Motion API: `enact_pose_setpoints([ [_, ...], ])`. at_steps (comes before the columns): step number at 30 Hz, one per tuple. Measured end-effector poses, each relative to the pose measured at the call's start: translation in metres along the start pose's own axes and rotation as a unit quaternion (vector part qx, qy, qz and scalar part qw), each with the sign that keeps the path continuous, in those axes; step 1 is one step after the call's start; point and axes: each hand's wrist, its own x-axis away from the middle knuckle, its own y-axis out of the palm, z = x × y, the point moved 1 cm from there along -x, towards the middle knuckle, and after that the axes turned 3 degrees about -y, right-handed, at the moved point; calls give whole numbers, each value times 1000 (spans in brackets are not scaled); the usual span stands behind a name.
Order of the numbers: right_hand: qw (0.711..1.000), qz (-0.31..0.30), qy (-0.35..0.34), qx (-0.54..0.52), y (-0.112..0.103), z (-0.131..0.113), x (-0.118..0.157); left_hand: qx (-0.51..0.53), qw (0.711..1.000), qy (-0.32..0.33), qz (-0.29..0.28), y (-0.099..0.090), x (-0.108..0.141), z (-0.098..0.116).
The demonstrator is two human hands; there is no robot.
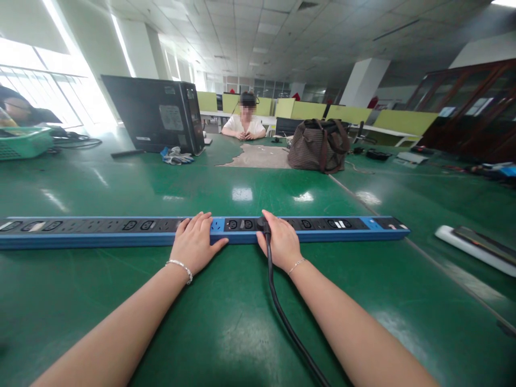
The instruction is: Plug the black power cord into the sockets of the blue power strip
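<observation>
A long blue power strip with black and blue socket sections lies across the green table in front of me. My left hand lies over the strip left of its middle, fingers reaching its far edge and thumb along the near side, gripping it. My right hand is closed on a black plug, which sits against the strip's sockets. Fingers partly hide the plug, so how deep it sits cannot be seen. From it a thick black cable runs down toward me between my forearms.
A black computer case stands at the back left, with gloves beside it. A green basket is far left. Across the table sits a person, near a brown bag. A white bar-shaped object lies right.
</observation>
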Motion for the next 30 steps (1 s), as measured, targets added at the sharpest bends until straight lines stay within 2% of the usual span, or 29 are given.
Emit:
enact_pose_setpoints([
  [4, 998, -56, -14, -4, -12, 11, 0, 44, 998, 49, -20, -3, -1, 14],
  [7, 997, -69, 4, 22, -16, 20, 1, 80, 994, 68, -39, -4, -9, 32],
  [13, 998, -25, 43, 43, -6, 25, 0, 156, 978, 114, -73, 3, -35, 79],
  [16, 997, -8, 52, 51, -2, 24, -2, 148, 982, 106, -53, 7, -40, 96],
  [19, 996, 5, 70, 51, 1, 23, -3, 135, 986, 88, -39, 10, -40, 101],
  [30, 995, 10, 87, 49, 1, 22, -4, 136, 986, 90, -17, 14, -37, 99],
])
